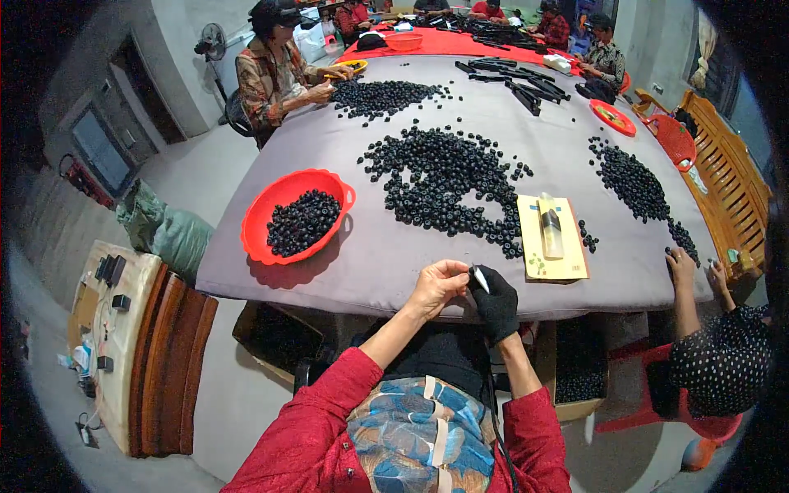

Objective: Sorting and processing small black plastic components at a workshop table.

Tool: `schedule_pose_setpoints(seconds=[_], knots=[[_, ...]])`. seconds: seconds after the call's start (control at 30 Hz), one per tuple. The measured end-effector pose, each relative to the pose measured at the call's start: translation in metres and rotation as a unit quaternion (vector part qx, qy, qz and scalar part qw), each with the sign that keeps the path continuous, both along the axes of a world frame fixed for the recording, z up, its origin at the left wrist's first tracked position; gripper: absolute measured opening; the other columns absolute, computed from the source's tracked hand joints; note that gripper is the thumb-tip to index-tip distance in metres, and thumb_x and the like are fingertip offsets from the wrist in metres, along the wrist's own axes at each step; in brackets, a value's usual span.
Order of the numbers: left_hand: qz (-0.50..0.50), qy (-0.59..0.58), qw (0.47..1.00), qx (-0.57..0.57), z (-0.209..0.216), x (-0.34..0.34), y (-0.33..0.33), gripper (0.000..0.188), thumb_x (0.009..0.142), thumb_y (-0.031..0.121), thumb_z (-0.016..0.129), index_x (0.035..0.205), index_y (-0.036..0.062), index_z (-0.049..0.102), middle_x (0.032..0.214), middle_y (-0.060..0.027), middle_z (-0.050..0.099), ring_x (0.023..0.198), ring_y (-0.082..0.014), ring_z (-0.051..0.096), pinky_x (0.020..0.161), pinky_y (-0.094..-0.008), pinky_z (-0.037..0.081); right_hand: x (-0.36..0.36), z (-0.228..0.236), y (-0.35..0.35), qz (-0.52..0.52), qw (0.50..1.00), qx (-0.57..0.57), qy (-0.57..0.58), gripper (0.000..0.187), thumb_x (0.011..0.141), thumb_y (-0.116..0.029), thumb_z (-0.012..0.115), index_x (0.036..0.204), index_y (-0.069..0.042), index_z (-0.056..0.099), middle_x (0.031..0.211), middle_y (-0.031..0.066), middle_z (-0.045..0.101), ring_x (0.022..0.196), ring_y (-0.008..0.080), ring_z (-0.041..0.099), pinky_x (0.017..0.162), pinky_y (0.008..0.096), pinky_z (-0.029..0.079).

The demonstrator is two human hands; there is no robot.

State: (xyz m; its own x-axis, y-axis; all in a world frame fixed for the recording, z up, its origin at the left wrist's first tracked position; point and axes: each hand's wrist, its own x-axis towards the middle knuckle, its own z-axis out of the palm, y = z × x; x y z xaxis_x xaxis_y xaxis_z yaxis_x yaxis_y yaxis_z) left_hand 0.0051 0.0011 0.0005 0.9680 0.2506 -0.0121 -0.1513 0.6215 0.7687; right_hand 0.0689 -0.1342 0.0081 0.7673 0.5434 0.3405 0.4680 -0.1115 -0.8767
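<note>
At the table's near edge, my bare left hand [438, 289] pinches with thumb and forefinger; whatever is between them is too small or hidden to name. Touching close beside it, my right hand [496, 308], in a black glove, is closed around a slim white pointed tool [480, 280]. Beyond my hands spreads a heap of small black round parts [444, 168]. To the left, a red plastic basket [256, 215] holds more of these parts. Right of the heap lies a yellow card [532, 238] with a clear tube-shaped bottle [551, 228] on it.
A grey cloth covers the table [271, 148]. More black parts [633, 181] lie by a person in a dotted top [719, 353] at right. Another person [275, 78] works at far left. Boxes [275, 337] stand beneath the table; a wooden bench [723, 172] is at right.
</note>
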Motion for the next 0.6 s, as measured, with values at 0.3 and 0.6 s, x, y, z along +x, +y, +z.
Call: schedule_pose_setpoints(seconds=[0.3, 0.6], knots=[[0.029, -0.047, 0.992, -0.118, -0.003, -0.001, 0.010, 0.013, 0.080, 0.001, 0.057, 0.093, 0.0044, 0.057, 0.079, -0.0048, 0.058, 0.062, -0.0139, 0.056, 0.060, -0.0275, 0.049, -0.003, 0.017, 0.004, -0.005, 0.997, 0.050, 0.062, 0.031, 0.085, -0.020, 0.054, 0.106, 0.002, 0.054, 0.102, 0.0105, 0.059, 0.089, 0.0171, 0.056, 0.078, 0.0276, 0.044], [0.005, -0.064, 0.986, -0.152, -0.008, -0.002, 0.015, 0.015, 0.080, 0.004, 0.059, 0.095, 0.0055, 0.058, 0.084, -0.0048, 0.060, 0.069, -0.0118, 0.057, 0.071, -0.0252, 0.048, -0.019, 0.036, 0.002, 0.009, 0.989, -0.143, -0.028, 0.030, 0.085, -0.030, 0.050, 0.101, -0.005, 0.057, 0.096, 0.0115, 0.059, 0.087, 0.0248, 0.058, 0.072, 0.0322, 0.045]])
